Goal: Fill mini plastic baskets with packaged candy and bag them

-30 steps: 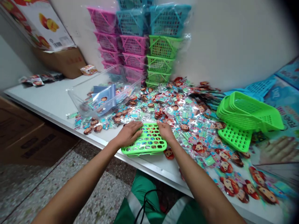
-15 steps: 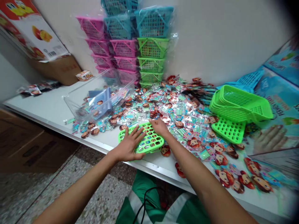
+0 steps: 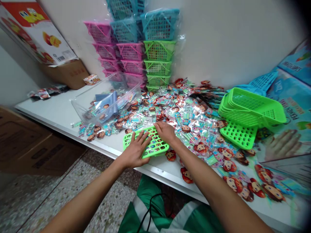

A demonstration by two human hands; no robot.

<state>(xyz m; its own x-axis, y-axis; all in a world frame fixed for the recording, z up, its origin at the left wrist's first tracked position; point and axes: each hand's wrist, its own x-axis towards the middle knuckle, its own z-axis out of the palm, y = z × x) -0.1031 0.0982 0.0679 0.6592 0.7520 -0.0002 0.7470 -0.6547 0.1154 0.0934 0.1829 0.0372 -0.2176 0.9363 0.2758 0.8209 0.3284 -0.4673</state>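
A bright green plastic panel with rounded holes lies near the table's front edge, probably a basket lid. Small printed shapes show through its holes; what is beneath is mostly hidden. My left hand rests on its left part, palm down, fingers spread. At the far edge, my right hand grips the panel, its fingers curled and partly hidden. Beyond both hands spreads a heap of small clear packets with doll-face pictures and green and blue pieces.
Wrapped pink baskets, blue baskets and green baskets are stacked at the wall. A clear plastic bin lies left of the heap. Nested green baskets stand at right beside a printed carton. Cardboard boxes sit far left.
The camera view has shifted slightly, moving the left-side things a little to the right. Both hands stay on the green panel, which has hardly moved.
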